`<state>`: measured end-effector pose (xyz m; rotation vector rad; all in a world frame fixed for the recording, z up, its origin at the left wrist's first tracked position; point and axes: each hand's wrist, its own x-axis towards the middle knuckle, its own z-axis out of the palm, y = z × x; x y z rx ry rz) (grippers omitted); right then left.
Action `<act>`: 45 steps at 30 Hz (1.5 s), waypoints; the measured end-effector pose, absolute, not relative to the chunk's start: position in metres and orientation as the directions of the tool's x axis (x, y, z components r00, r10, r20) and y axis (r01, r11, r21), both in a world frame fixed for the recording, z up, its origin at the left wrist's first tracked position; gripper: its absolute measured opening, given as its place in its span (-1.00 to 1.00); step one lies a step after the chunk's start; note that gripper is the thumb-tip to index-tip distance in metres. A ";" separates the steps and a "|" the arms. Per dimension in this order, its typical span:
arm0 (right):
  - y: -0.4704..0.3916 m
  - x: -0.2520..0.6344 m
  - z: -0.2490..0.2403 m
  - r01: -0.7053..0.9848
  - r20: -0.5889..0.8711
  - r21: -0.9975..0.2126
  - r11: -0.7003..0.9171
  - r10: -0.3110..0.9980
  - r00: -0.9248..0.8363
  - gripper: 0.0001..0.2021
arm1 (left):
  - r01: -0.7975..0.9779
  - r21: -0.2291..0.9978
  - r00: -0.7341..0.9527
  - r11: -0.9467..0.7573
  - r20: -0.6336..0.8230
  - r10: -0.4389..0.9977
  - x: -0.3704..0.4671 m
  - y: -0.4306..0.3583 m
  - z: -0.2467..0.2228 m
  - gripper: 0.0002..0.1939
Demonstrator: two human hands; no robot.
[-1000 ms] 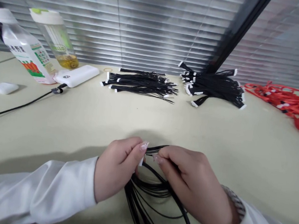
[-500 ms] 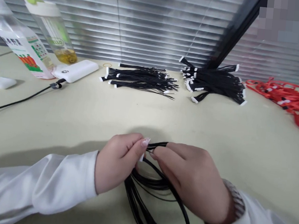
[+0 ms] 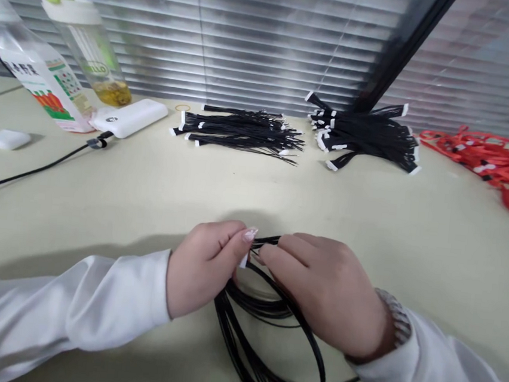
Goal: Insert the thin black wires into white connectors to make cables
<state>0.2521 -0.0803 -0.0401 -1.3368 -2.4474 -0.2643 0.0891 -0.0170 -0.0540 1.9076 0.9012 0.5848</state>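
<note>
A looped bundle of thin black cables hangs from both hands over the near part of the table. My left hand is closed round the bundle, its thumb pressed on top near a small white piece. Close beside it, my right hand has its fingers curled over the same cables from the other side. Between the two hands a short stretch of the strands shows. The fingertips underneath are hidden, and the lower loops run off the bottom edge of the view.
Black wires with white connectors lie in one pile at back centre and another farther right. Red lanyards are heaped at the right. On the left stand a plastic bottle, a tumbler, a white power bank and a white case.
Both hands sit slightly higher in the view, still on the cables. The right hand has shifted a little to the left, and the lower loops have swung slightly.
</note>
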 end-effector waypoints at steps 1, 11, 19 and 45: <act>-0.080 0.252 -0.041 0.851 0.385 -0.031 0.525 0.792 -0.474 -0.76 | 0.342 0.889 0.617 -0.304 0.032 0.786 0.089 -0.017 -0.054 -0.60; -0.095 0.255 -0.017 0.846 0.362 -0.297 0.444 0.872 -0.330 -0.71 | 0.190 0.978 0.342 -0.080 0.010 0.940 0.091 -0.008 -0.063 -0.57; -0.075 0.250 -0.040 0.645 -0.093 -0.732 0.220 0.905 -0.415 -0.73 | 0.170 0.968 0.159 -0.187 0.160 0.974 0.094 0.005 -0.067 -0.55; -0.022 0.254 -0.042 0.736 -0.097 -0.560 0.380 0.852 -0.514 -0.77 | 0.400 0.888 0.315 -0.228 0.100 0.944 0.083 0.036 -0.058 -0.59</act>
